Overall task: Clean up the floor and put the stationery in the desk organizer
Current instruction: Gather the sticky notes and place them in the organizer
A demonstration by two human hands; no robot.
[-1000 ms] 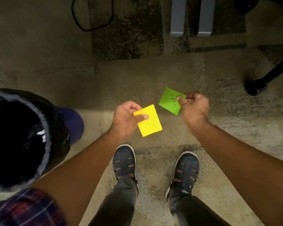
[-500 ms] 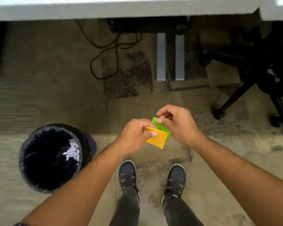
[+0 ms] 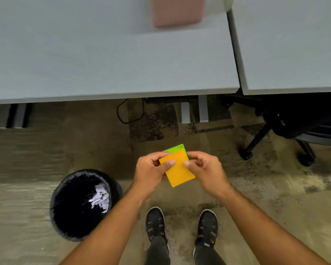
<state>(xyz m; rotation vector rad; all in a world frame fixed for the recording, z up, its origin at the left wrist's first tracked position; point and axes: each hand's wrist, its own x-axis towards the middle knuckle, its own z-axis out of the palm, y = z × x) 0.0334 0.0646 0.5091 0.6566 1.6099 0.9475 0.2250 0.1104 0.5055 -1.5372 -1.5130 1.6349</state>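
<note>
An orange-yellow sticky note (image 3: 180,173) lies stacked on top of a green sticky note (image 3: 175,148), of which only the top edge shows. Both hands hold the stack in front of me above the carpet. My left hand (image 3: 151,173) pinches its left edge with the thumb on top. My right hand (image 3: 204,170) pinches its right edge. No desk organizer is in view.
A black-lined waste bin (image 3: 80,205) with crumpled white paper stands at my lower left. A grey desk (image 3: 103,54) spans the top, with a blurred pink object (image 3: 177,11) on it. A second desk (image 3: 290,44) is at right. A black office chair (image 3: 287,129) stands at right. A cable (image 3: 126,111) lies under the desk.
The two notes, held apart a second ago, have been brought together into one stack held by both hands. My view has risen, bringing the desk tops into sight.
</note>
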